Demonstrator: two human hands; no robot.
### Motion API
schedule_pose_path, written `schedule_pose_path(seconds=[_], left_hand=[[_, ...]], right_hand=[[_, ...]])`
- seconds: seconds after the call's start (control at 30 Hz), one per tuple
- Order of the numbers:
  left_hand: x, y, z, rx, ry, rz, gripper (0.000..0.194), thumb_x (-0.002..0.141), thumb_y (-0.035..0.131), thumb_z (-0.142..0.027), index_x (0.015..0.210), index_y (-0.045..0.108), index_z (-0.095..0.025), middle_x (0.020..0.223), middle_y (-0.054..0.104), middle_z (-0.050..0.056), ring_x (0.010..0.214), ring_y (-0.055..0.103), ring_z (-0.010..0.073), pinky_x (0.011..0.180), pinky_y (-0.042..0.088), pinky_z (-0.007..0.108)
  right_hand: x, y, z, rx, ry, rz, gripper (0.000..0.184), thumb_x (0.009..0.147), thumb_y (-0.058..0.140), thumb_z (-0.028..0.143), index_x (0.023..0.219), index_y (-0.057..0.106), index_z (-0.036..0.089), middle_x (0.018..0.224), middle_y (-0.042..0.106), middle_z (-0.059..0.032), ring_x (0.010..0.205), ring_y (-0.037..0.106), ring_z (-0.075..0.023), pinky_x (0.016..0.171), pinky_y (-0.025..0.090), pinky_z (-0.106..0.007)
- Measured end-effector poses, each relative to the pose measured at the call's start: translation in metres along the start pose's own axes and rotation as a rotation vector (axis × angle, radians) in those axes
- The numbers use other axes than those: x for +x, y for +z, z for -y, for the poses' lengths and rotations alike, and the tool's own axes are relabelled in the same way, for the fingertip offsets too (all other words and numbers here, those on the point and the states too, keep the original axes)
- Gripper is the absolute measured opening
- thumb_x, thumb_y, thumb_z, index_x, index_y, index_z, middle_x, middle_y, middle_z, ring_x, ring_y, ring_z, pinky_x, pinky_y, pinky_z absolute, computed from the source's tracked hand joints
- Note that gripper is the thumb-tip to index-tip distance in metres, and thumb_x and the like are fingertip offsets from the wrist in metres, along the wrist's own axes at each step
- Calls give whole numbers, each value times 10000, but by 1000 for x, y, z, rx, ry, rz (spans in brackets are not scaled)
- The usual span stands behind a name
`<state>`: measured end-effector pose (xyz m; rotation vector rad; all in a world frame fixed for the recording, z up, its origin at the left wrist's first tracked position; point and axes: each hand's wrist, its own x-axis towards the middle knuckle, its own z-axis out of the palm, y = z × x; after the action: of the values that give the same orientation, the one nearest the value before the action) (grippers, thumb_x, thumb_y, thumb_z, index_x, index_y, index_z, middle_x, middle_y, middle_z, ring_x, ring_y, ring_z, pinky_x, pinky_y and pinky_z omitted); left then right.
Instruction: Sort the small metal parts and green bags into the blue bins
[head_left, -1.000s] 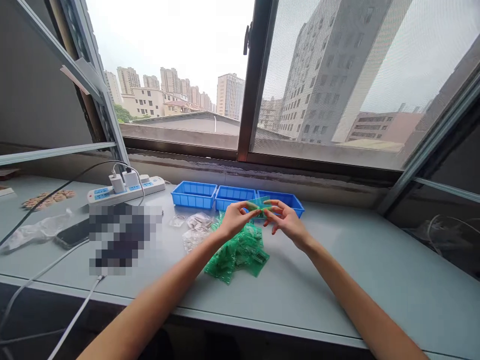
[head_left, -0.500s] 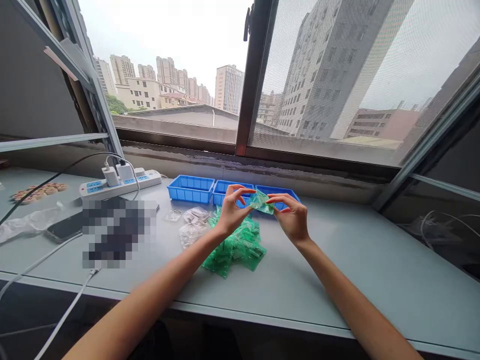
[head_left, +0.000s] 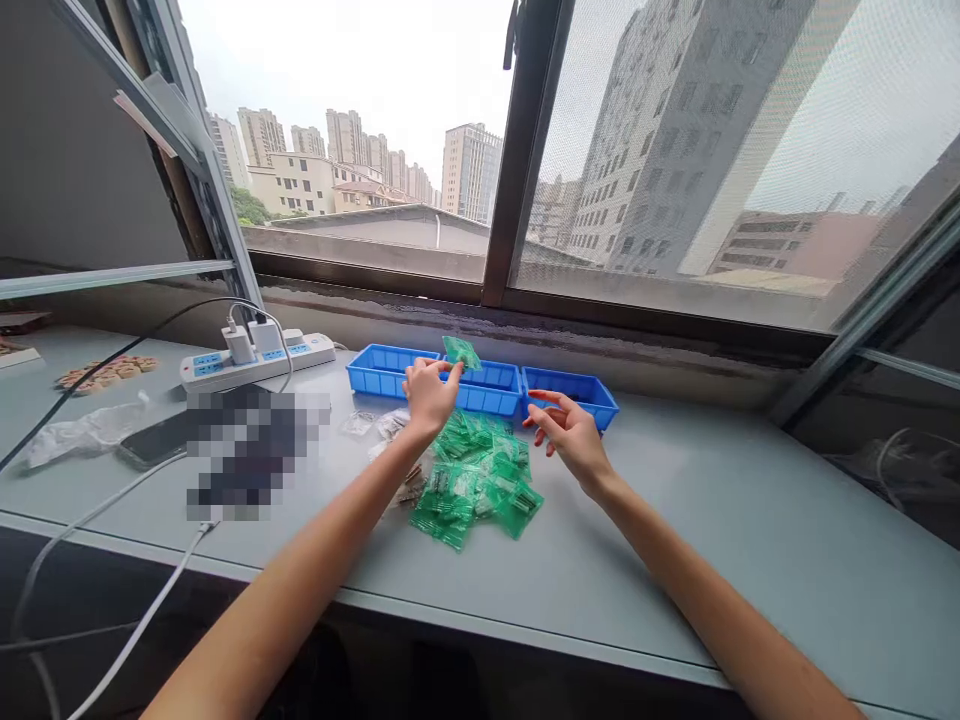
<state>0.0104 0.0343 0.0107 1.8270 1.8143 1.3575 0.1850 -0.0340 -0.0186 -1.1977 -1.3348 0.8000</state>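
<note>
I find the left hand grasping a green packet near the middle blue bin – pinched by one edge, apparently leaving its face uncovered. The right hand has parted fingers, seemingly holding nothing. Loose green packets overlap on the desk – within easy reach, I judge.

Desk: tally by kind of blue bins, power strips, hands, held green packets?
Blue bins: 3
Power strip: 1
Hands, left and right: 2
Green packet in left hand: 1
Total: 7
Green pile overlaps; not countable.
</note>
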Motion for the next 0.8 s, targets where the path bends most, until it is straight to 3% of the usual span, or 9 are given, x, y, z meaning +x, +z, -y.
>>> schedule_pose_path(seconds=[0.23, 0.37, 0.53, 0.67, 0.8], left_hand=[[7, 2, 7, 317, 139, 29, 225, 840, 530, -294, 813, 719, -175, 1082, 592, 117, 1108, 470, 302, 928, 376, 426], [7, 5, 9, 412, 208, 49, 250, 846, 501, -283, 799, 720, -172, 1133, 584, 119, 1154, 445, 304, 956, 358, 429], [4, 4, 11, 449, 315, 35, 327, 862, 445, -263, 1114, 634, -173, 1247, 541, 123, 1218, 401, 301, 965, 344, 428], [3, 4, 11, 491, 497, 266, 319, 902, 391, -314, 1029, 655, -188, 1198, 595, 91, 1203, 431, 267, 1021, 277, 424], [1, 7, 12, 520, 462, 371, 389, 908, 395, -376, 1137, 579, -121, 1132, 630, 130, 1217, 422, 285, 1040, 225, 449]], right_hand=[[-3, 4, 0, -117, -53, 93, 368, 733, 591, 460, 969, 633, 181, 689, 679, -22, 526, 585, -134, 394, 414, -220], [-4, 7, -2, -225, -125, 76, 272, 727, 577, 407, 868, 658, 189, 647, 673, -15, 553, 605, -148, 510, 473, -268], [-7, 8, -2, -413, -172, 49, 209, 747, 547, 353, 854, 667, 219, 653, 674, -2, 579, 621, -153, 559, 462, -279], [-9, 7, -1, -652, -277, 41, 168, 748, 578, 314, 871, 673, 249, 788, 704, -5, 688, 633, -167, 591, 460, -279], [-7, 4, -4, -731, -334, 134, 262, 731, 646, 361, 964, 667, 243, 941, 709, -32, 862, 634, -212, 748, 483, -344]])
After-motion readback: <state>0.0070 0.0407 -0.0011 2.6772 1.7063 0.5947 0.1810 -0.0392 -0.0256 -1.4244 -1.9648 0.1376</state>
